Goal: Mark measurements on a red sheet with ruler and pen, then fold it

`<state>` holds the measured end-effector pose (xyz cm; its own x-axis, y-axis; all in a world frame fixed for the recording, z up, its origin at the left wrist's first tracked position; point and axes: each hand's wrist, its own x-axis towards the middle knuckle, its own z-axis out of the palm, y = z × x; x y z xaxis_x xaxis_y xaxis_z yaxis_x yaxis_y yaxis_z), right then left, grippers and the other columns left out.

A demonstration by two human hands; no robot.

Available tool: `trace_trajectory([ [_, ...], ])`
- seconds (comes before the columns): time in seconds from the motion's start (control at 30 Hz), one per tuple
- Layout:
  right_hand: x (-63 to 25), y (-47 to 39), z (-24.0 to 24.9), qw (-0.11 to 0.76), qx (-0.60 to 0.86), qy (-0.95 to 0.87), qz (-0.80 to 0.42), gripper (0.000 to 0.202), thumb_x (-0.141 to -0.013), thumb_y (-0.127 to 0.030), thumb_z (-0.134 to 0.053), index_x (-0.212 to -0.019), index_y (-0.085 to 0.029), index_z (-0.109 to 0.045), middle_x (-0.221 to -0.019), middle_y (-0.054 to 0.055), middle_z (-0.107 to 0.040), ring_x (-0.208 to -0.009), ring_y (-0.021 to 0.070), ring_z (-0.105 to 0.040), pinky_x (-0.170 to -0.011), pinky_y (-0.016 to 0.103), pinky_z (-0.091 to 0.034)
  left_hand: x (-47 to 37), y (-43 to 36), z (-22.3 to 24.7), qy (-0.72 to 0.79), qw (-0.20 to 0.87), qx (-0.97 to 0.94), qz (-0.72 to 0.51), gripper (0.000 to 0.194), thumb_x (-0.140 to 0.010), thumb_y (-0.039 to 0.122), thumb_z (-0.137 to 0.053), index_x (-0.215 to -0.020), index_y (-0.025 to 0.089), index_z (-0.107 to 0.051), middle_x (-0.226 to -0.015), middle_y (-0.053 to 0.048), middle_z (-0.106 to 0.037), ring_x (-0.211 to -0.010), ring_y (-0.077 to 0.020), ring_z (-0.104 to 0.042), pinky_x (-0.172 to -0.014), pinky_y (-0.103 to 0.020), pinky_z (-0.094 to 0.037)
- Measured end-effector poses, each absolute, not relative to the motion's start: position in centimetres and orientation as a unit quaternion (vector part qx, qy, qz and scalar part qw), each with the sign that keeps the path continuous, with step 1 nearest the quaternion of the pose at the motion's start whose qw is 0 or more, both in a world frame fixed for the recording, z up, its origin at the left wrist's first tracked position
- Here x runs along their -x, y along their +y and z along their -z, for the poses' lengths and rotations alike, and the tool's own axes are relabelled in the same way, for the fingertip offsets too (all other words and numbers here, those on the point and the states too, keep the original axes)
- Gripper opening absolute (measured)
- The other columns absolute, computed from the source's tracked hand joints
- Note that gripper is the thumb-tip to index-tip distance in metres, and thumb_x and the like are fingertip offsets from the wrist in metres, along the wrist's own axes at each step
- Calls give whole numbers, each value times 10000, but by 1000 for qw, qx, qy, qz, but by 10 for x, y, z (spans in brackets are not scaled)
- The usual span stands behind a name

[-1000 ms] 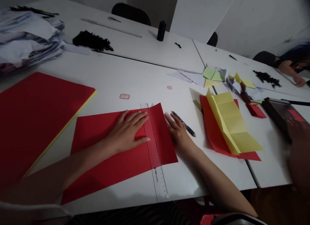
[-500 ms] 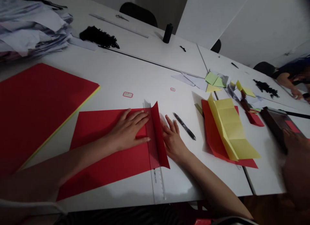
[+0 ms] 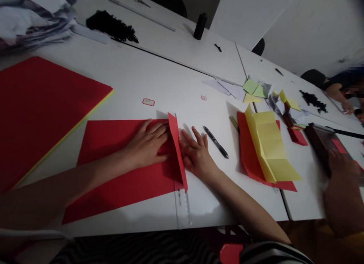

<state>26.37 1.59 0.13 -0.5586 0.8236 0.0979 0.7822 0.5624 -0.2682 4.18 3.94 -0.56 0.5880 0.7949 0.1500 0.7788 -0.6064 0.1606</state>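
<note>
A red sheet (image 3: 119, 188) lies on the white table, its right edge bent up into a standing flap. My left hand (image 3: 149, 144) rests flat on the sheet with its fingers spread, the fingertips reaching behind the flap. Against the flap's right side are the fingers of my right hand (image 3: 196, 152), spread apart and holding nothing. A clear ruler (image 3: 182, 209) runs under the flap and sticks out toward the table's front edge. To the right of my right hand lies a black pen (image 3: 216, 142).
A large red sheet stack (image 3: 42, 116) lies at left. Folded yellow paper (image 3: 267, 142) stands on red paper at right. Black yarn (image 3: 110, 25), a black bottle (image 3: 200, 26) and piled papers (image 3: 34, 21) lie farther back. Another person's hand (image 3: 342, 165) is at far right.
The flap has bent up more steeply and now leans leftward over my left fingertips. My right hand has moved left with it. The view has shifted slightly.
</note>
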Motion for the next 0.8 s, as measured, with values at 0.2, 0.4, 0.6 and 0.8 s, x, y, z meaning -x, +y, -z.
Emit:
trace_trajectory([
  [0.2,-267,-3,-4,117,468,-865,-136,505,-894,-132,-367,-1377,-241,-468,-1533,-13,-317,-1469,284,-71,-1133,673,-104,-43,41,4,436,44,-892,-111,607,-761,390,-614,-1316,174,-497,-1428,-137,-445,-1330,-326,-375,-1149,-536,-133],
  [0.4,-271,-19,0,133,477,-856,-149,500,-933,-170,-371,-1431,-209,-381,-1530,18,-326,-1468,250,-91,-1175,588,-136,-44,42,6,437,69,-887,-131,583,-804,467,-569,-1318,199,-514,-1418,-126,-463,-1337,-323,-369,-1162,-523,-103],
  [0.6,-265,-13,2,131,508,-846,-97,545,-907,-132,-391,-1431,-281,-388,-1521,0,-347,-1463,252,-129,-1153,564,-242,-46,39,0,446,49,-889,-94,679,-848,577,-521,-1344,117,-464,-1455,-158,-418,-1366,-301,-324,-1162,-509,-69],
  [0.8,-264,-21,1,138,511,-841,-115,494,-940,-132,-334,-1412,-252,-414,-1508,5,-369,-1466,241,-111,-1167,588,-172,-45,37,-4,442,33,-893,-81,596,-851,470,-573,-1314,112,-460,-1450,-151,-415,-1361,-289,-324,-1169,-489,-76],
])
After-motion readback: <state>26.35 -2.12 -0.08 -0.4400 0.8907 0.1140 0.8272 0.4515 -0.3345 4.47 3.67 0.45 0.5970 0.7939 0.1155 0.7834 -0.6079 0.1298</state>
